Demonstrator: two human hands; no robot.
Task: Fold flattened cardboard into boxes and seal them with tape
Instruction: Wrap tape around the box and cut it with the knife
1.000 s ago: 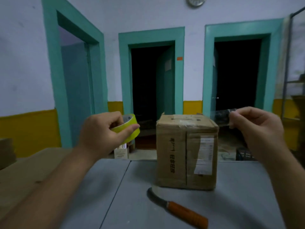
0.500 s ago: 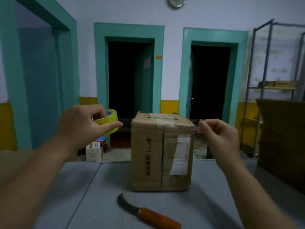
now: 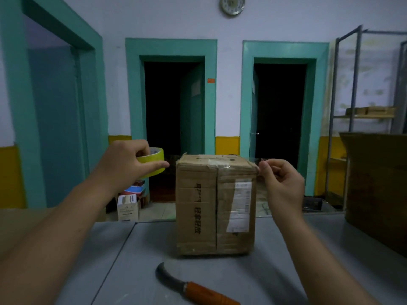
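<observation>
standing upright on grey table (image 3: 286, 260), mid-surface: one box (image 3: 215, 203), top flaps closed, white label on front. left hand (image 3: 123, 166): fingers curled round yellow tape roll (image 3: 154, 159), held in air just left of box top. right hand (image 3: 284, 183): thumb and finger pinching clear tape end (image 3: 255, 160) at box's top right edge. knife (image 3: 193, 287), orange handle: flat on table, near side of box.

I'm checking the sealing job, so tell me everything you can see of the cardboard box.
The cardboard box is brown and creased, standing upright on the grey table with its flaps closed. A vertical seam splits its front: dark print on the left, a white label on the right. Clear tape glints on top. The right hand pinches a tape strip by its top right corner.
</observation>
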